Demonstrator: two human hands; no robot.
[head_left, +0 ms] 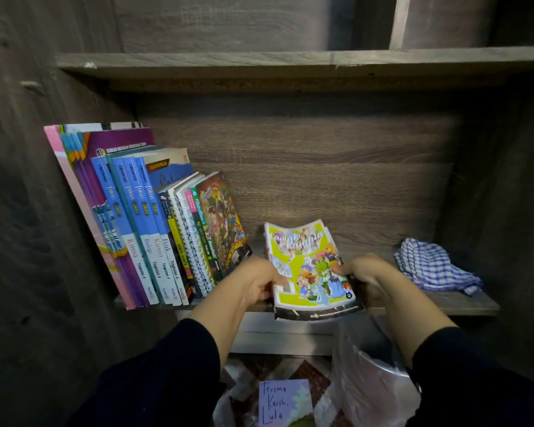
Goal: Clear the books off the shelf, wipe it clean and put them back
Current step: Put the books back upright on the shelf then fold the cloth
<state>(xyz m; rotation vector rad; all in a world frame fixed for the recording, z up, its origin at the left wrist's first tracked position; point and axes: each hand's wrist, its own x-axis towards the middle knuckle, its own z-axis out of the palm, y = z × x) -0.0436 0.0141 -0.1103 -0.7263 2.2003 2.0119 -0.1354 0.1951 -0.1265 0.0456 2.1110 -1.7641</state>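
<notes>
A stack of thin comic books (pixel 309 269) with a lime-green cartoon cover lies tilted on the wooden shelf (pixel 444 303), its near end over the front edge. My left hand (pixel 261 282) grips its left side and my right hand (pixel 367 275) grips its right side. A row of books (pixel 154 223) stands leaning at the shelf's left end: pink and purple ones, several blue "fokus" textbooks, a spiral notebook and a comic. A blue-and-white checked cloth (pixel 435 266) lies crumpled at the shelf's right end.
The shelf above (pixel 259 61) overhangs the space. Below the shelf stand a clear plastic bag (pixel 370 374) and a purple card with handwriting (pixel 284 402) on a patterned floor. Dark wooden side walls close in left and right.
</notes>
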